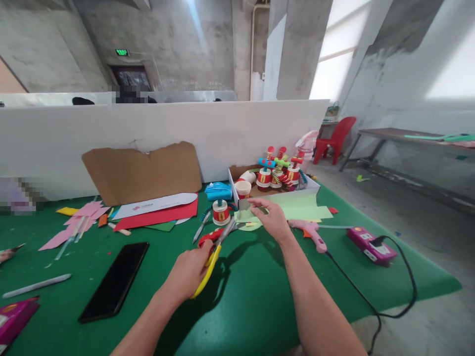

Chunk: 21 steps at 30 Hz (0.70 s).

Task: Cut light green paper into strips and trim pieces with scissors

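Plainly, the left hand [190, 272] grasps red-and-yellow scissors [213, 262] over the middle of the counter [256, 301]; they should feel stiff, moderately weighty, best held by the handle loops. The right hand [270, 217] extends farther, fingers parted; whether it pinches anything, I cannot tell. Beside it, towards the counter's far right corner, pale green paper [300, 205] looks light, easily creased: take its edge. Near the far edge, the paper-cup figure [221, 213] seems crushable; hold its rim.
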{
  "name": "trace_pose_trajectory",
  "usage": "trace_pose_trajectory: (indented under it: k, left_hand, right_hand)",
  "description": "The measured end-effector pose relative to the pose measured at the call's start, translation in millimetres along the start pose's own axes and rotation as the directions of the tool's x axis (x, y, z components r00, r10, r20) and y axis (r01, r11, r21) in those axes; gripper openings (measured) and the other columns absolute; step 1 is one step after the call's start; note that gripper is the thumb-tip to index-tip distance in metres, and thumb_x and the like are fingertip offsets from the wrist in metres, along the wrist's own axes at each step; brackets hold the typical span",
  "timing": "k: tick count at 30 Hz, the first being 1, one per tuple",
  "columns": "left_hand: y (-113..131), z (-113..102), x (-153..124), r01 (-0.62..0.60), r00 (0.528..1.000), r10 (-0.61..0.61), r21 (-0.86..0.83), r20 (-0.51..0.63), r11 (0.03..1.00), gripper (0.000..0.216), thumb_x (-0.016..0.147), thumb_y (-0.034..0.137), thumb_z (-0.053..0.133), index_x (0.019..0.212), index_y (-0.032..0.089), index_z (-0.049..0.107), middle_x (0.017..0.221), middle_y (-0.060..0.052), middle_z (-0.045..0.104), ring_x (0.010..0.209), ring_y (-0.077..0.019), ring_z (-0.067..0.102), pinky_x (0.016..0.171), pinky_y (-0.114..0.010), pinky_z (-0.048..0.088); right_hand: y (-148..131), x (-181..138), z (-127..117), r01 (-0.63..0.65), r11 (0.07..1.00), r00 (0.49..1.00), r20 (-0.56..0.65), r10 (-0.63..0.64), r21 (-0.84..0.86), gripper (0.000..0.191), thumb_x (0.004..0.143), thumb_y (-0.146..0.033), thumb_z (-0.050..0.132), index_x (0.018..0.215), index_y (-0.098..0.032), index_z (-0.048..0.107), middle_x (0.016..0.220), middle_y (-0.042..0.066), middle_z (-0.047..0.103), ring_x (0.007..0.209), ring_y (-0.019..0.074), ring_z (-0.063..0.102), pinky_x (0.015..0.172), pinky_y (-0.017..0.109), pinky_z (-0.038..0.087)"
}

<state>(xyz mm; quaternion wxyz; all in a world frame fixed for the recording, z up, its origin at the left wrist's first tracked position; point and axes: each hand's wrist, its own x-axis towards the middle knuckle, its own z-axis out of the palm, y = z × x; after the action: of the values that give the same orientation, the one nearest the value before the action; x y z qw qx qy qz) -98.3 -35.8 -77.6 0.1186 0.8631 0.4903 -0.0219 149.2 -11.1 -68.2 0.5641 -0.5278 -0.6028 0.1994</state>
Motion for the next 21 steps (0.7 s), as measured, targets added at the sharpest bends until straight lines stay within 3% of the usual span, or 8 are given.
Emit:
trace_pose_trajectory:
  k: [3,5,6,8,10,11,16,21]
  left_hand:
    - [-0.3,2.2,-0.3,-0.054,0.998,0.045,-0.170,-0.054,0.984,0.019,0.093,0.035,0.036,0.098,0.020,0.047,0.081,-0.005,0.067,0.071,-0.0207,0.064,0.063,-0.027,0.040]
    - [-1.3,4.8,0.4,-0.087,0.993,0.064,-0.254,-0.098,0.963,0.018,0.092,0.036,0.036,0.090,0.021,0.046,0.073,-0.002,0.063,0.063,-0.0169,0.059,0.062,-0.026,0.039]
    - [-1.9,6.4,1.1,-0.099,0.991,0.068,-0.280,-0.118,0.955,0.018,0.091,0.036,0.035,0.088,0.021,0.045,0.071,-0.001,0.062,0.060,-0.0157,0.057,0.060,-0.026,0.039]
    - [-2.8,9.4,2.7,-0.114,0.987,0.071,-0.308,-0.147,0.944,0.016,0.090,0.035,0.036,0.089,0.022,0.044,0.069,0.000,0.060,0.058,-0.0145,0.054,0.059,-0.025,0.038]
    - [-2.2,11.2,3.8,-0.108,0.986,0.062,-0.307,-0.155,0.946,0.015,0.090,0.033,0.036,0.093,0.021,0.045,0.070,0.000,0.060,0.058,-0.0147,0.055,0.059,-0.025,0.038]
    - [-1.0,11.3,4.0,-0.094,0.987,0.050,-0.295,-0.151,0.951,0.015,0.090,0.033,0.036,0.094,0.021,0.045,0.070,0.000,0.061,0.059,-0.0153,0.057,0.059,-0.026,0.038]
    - [11.6,7.5,1.8,0.006,0.998,-0.018,-0.182,-0.064,0.983,0.015,0.094,0.031,0.034,0.098,0.021,0.044,0.079,-0.004,0.067,0.073,-0.0203,0.066,0.062,-0.027,0.038]
    - [19.4,8.8,2.2,0.051,0.999,-0.051,-0.049,-0.011,0.998,0.015,0.094,0.027,0.036,0.105,0.020,0.043,0.088,-0.007,0.071,0.081,-0.0243,0.069,0.063,-0.028,0.040]
  right_hand:
    - [-12.3,-6.7,8.8,0.068,0.997,0.955,-0.286,-0.076,-0.037,0.022,0.078,-0.036,0.062,0.093,-0.022,0.071,0.096,0.007,0.070,0.095,0.0239,0.059,0.091,0.039,0.043]
    - [-19.5,-14.5,19.8,0.006,1.000,0.919,-0.393,0.004,0.025,0.027,0.082,-0.045,0.057,0.076,-0.022,0.069,0.079,0.007,0.069,0.077,0.0216,0.059,0.078,0.036,0.046]
    - [-21.6,-18.6,26.3,-0.058,0.994,0.934,-0.346,0.087,0.094,0.035,0.083,-0.050,0.055,0.065,-0.022,0.066,0.066,0.005,0.065,0.066,0.0194,0.057,0.068,0.034,0.046]
    - [-22.6,-25.0,39.8,-0.218,0.952,0.966,-0.089,0.241,0.217,0.049,0.081,-0.060,0.054,0.052,-0.021,0.062,0.050,0.002,0.056,0.051,0.0153,0.050,0.054,0.031,0.043]
    - [-20.6,-27.8,50.7,-0.362,0.889,0.932,0.136,0.337,0.279,0.049,0.077,-0.064,0.057,0.055,-0.020,0.065,0.049,0.002,0.056,0.048,0.0139,0.049,0.050,0.029,0.041]
    - [-19.2,-27.7,54.1,-0.397,0.863,0.917,0.173,0.359,0.314,0.047,0.074,-0.064,0.060,0.062,-0.019,0.068,0.054,0.002,0.060,0.050,0.0142,0.052,0.050,0.028,0.043]
    - [-15.1,-21.5,50.8,-0.248,0.831,0.952,-0.035,0.305,0.499,0.041,0.073,-0.054,0.065,0.094,-0.020,0.070,0.086,0.004,0.070,0.073,0.0172,0.061,0.071,0.031,0.051]
    - [-16.4,-19.7,41.9,-0.224,0.844,0.964,-0.016,0.264,0.487,0.037,0.076,-0.047,0.063,0.101,-0.020,0.069,0.084,0.004,0.069,0.074,0.0178,0.061,0.073,0.032,0.050]
